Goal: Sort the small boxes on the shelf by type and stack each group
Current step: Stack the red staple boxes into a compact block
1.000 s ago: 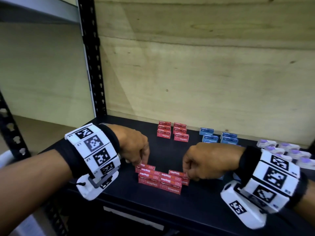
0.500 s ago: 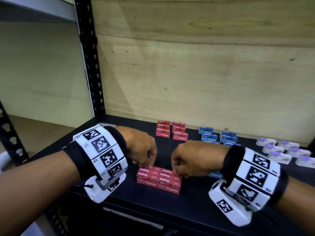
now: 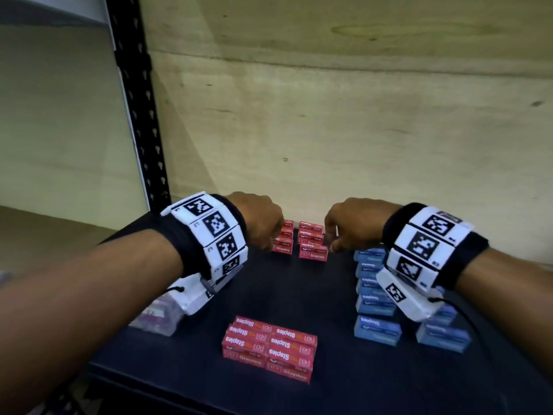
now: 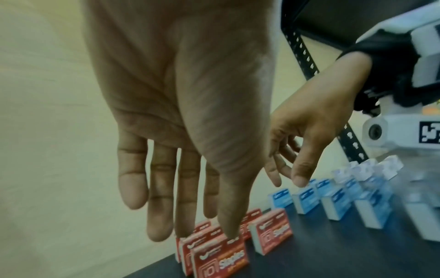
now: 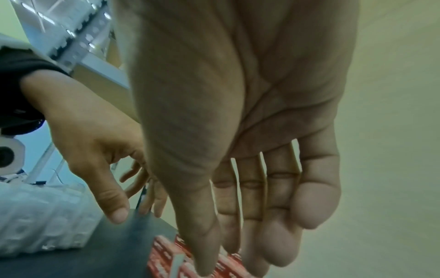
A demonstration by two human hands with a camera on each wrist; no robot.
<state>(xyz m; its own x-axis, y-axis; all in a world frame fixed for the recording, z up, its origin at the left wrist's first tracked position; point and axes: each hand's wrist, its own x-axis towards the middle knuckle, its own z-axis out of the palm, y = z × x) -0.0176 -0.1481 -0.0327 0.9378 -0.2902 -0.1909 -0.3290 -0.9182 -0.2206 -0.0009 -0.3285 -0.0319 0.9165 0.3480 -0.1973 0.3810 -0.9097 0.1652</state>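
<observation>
Two short rows of red staple boxes (image 3: 311,241) stand at the back of the black shelf (image 3: 299,295). My left hand (image 3: 263,227) hovers over the left row and my right hand (image 3: 348,230) over the right row. In the left wrist view the left hand (image 4: 190,223) has straight, spread fingers, its thumb tip just at the top of the red boxes (image 4: 219,257); contact is unclear. The right wrist view shows the right hand (image 5: 257,216) equally straight-fingered above red boxes (image 5: 166,261). A low block of stacked red boxes (image 3: 269,347) lies near the front edge.
Blue boxes (image 3: 377,327) run in rows along the right, partly under my right wrist. Whitish clear boxes (image 4: 366,169) sit beyond them. A clear packet (image 3: 158,316) lies at the front left. A plywood back wall and a black upright (image 3: 140,115) bound the shelf.
Both hands let go of the front red block and reached to the back red rows. Their fingers went from curled to straight. The head view tilted down and forward.
</observation>
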